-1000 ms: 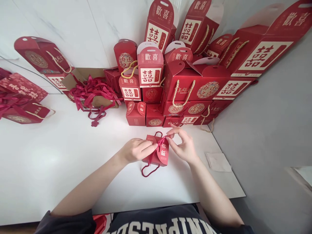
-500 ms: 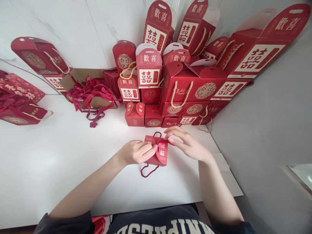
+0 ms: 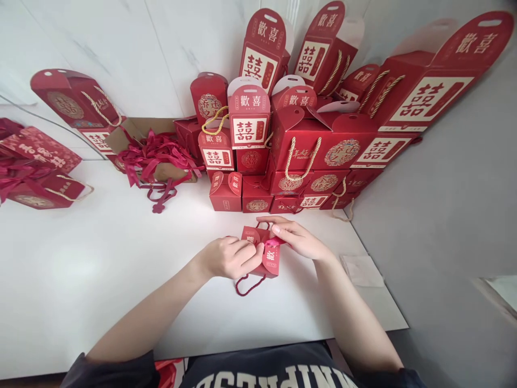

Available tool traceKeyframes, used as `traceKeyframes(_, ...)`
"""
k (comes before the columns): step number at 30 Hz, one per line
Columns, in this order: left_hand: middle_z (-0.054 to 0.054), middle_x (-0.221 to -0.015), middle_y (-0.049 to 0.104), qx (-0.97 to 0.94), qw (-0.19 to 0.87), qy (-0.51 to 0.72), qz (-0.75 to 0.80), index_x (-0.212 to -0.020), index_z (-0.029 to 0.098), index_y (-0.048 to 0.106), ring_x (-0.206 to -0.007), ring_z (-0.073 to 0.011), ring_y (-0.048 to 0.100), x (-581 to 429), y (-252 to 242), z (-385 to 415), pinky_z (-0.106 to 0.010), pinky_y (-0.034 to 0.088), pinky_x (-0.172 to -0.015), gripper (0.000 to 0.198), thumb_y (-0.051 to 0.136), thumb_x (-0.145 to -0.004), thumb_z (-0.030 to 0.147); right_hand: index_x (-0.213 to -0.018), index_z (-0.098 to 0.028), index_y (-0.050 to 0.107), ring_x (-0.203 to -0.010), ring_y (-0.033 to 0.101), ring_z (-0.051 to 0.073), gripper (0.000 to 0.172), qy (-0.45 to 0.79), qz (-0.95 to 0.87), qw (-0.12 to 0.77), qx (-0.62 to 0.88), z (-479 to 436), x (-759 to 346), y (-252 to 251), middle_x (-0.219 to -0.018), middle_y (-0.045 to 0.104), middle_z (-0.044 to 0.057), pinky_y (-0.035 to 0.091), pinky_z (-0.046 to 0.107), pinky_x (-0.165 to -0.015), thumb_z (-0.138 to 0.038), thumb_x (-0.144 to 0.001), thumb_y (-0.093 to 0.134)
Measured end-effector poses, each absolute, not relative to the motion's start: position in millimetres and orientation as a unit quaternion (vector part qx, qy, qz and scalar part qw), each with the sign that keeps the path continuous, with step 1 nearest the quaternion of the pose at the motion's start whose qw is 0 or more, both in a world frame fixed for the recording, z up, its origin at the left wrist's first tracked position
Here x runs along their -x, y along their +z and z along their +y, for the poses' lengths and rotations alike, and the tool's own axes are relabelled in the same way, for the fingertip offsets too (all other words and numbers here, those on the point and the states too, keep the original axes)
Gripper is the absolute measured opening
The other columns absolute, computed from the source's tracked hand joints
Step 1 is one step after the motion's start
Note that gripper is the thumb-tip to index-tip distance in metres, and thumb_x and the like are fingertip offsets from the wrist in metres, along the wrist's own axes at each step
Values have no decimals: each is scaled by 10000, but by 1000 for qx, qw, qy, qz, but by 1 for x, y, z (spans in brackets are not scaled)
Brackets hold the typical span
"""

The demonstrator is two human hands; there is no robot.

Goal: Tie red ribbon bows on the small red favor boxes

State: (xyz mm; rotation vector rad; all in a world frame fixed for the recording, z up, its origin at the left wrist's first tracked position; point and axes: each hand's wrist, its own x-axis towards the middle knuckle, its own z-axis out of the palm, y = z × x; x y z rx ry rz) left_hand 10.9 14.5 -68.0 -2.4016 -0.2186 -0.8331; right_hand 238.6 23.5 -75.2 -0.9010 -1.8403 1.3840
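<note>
A small red gift box with rounded, interlocking top flaps and dark red cord handles stands on the white table. Over its top runs a bright pink-red ribbon. My left hand is closed at the box's left side, its thumb and forefinger pinching the ribbon near the middle of the lid. From the right, my right hand grips the ribbon between thumb and fingers, with the forefinger reaching over the far cord handle. The fingers partly hide the ribbon and lid.
Behind stand stacked red gift boxes with rope handles, against the wall. An open cardboard box spills tangled ribbons at back left. More decorated boxes sit far left. A pale flat square lies near the table's right edge.
My right hand has come lower and closer to the box, its thumb now on the ribbon. My left hand still pinches at the lid's middle. The view has shifted slightly.
</note>
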Motion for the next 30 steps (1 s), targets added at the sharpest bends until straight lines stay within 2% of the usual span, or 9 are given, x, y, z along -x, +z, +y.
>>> traceKeyframes(2, 25, -602, 591, 904, 267, -321, -97, -946, 137, 641, -508, -102, 559, -11, -71, 15, -240, 406, -454, 156, 551, -836, 74, -679, -184, 615, -1266, 516, 250, 375, 556, -683, 340, 331, 23, -238, -77, -1307, 595, 94, 398, 443, -1056, -472, -913, 564)
traceKeyframes(4, 31, -634, 623, 915, 186, -327, -147, -977, 163, 618, -519, -96, 570, -11, -72, 16, -230, 420, -480, 160, 557, -853, 84, -682, -182, 604, -1244, 534, 249, 333, 563, -668, 358, 328, 22, -238, -81, -1308, 592, 93, 411, 439, -1038, -451, -877, 627)
traceKeyframes(7, 64, -601, 595, 901, -70, -304, -303, -968, 189, 575, -487, -74, 527, -10, -66, 16, -200, 430, -498, 114, 622, -869, 222, -672, -180, 587, -1208, 557, 244, 325, 555, -669, 365, 333, 21, -240, -87, -1307, 594, 93, 399, 437, -1034, -433, -869, 644)
traceKeyframes(10, 61, -571, 568, 816, -321, -221, -427, -833, 178, 566, -479, -73, 499, -6, -53, 17, -191, 411, -472, 265, 701, -798, 404, -681, -180, 590, -1196, 563, 244, 316, 545, -672, 362, 346, 19, -243, -87, -1297, 600, 97, 393, 435, -1026, -426, -872, 643)
traceKeyframes(14, -13, -679, 655, 720, -510, -144, -448, -747, 149, 624, -572, -105, 558, 2, -44, 25, -217, 434, -522, 323, 720, -759, 456, -683, -178, 605, -1190, 568, 236, 316, 539, -674, 354, 359, 13, -244, -82, -1292, 605, 92, 406, 428, -1025, -417, -887, 627)
traceKeyframes(17, -29, -715, 666, 689, -570, -125, -431, -751, 138, 655, -644, -125, 585, 8, -45, 32, -240, 453, -592, 299, 704, -779, 431, -710, -188, 641, -1204, 563, 229, 289, 525, -684, 357, 360, 10, -246, -81, -1289, 609, 85, 419, 423, -1028, -403, -900, 611)
traceKeyframes(20, -16, -695, 647, 680, -581, -108, -435, -727, 133, 657, -643, -118, 564, 14, -48, 38, -241, 441, -605, 268, 716, -768, 391, -769, -207, 687, -1227, 550, 227, 225, 506, -694, 356, 368, 10, -251, -85, -1275, 621, 78, 396, 436, -1066, -381, -895, 622)
traceKeyframes(26, 24, -615, 552, 688, -585, -67, -423, -667, 135, 616, -563, -85, 455, 21, -44, 43, -210, 369, -524, 314, 704, -760, 422, -828, -234, 731, -1256, 531, 232, 185, 506, -707, 318, 379, 14, -259, -92, -1280, 620, 60, 376, 461, -1095, -375, -890, 628)
traceKeyframes(30, 23, -573, 529, 703, -566, -32, -428, -645, 136, 629, -521, -78, 412, 24, -39, 44, -201, 319, -471, 372, 725, -722, 487, -874, -234, 747, -1237, 542, 244, 248, 519, -721, 291, 356, 13, -255, -89, -1257, 632, 73, 392, 477, -1077, -410, -920, 578)
